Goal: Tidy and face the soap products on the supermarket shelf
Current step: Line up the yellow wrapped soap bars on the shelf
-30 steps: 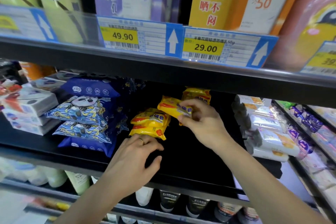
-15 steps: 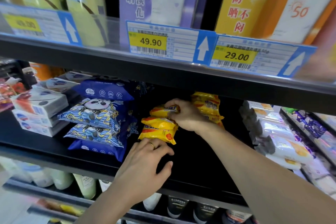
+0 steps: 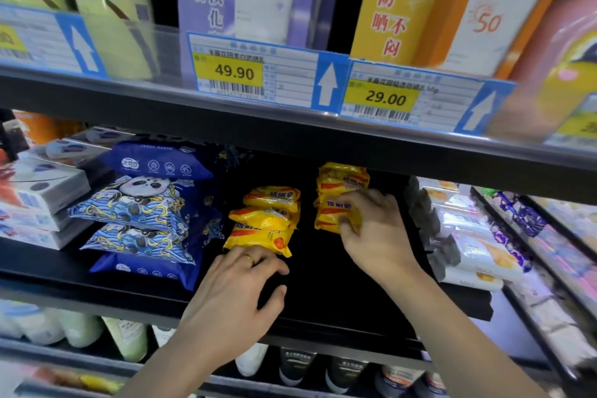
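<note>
Two stacks of yellow soap packets stand on the black shelf (image 3: 323,287). The left stack (image 3: 268,220) holds three packets lying flat. My left hand (image 3: 239,294) rests on the shelf just in front of it, fingertips touching the bottom packet, a ring on one finger. The right stack (image 3: 339,191) sits further back. My right hand (image 3: 374,229) grips the front of that stack's lower packets, fingers curled round them.
Blue panda-print packs (image 3: 142,213) are piled left of the soaps, white boxes (image 3: 42,200) beyond them. White and yellow wrapped bars (image 3: 465,236) line the right side. The upper shelf edge carries price tags (image 3: 255,71). Bottles stand on the shelf below.
My right hand left the third packet on top of the left stack and moved right to the rear stack, which it now grips. My left hand stayed in place.
</note>
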Action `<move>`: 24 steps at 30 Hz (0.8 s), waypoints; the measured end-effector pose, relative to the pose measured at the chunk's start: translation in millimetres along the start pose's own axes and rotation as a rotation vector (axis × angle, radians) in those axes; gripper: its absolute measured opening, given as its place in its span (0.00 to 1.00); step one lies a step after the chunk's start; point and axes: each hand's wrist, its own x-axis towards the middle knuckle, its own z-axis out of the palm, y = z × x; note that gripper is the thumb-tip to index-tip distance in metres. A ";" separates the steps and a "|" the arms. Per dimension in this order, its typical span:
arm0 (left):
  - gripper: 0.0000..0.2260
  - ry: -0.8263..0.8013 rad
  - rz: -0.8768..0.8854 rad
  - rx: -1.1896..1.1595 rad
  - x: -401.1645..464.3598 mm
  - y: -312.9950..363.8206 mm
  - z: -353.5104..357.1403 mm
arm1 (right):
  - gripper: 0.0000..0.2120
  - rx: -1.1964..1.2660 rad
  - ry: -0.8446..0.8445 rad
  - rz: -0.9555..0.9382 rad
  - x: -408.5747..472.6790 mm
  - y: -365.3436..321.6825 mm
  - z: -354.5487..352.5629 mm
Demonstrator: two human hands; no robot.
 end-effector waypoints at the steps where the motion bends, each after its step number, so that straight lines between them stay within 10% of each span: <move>1: 0.20 -0.002 0.001 0.012 0.5 0.2 0.2 | 0.17 -0.028 -0.003 0.023 -8.2 9.0 -1.2; 8: 0.19 -0.009 -0.014 0.045 -0.3 1.6 1.3 | 0.25 0.088 -0.121 0.048 -25.3 35.6 6.4; 24: 0.14 0.074 -0.014 -0.113 -0.4 3.9 -1.3 | 0.10 0.203 0.206 -0.024 -44.9 28.4 -7.8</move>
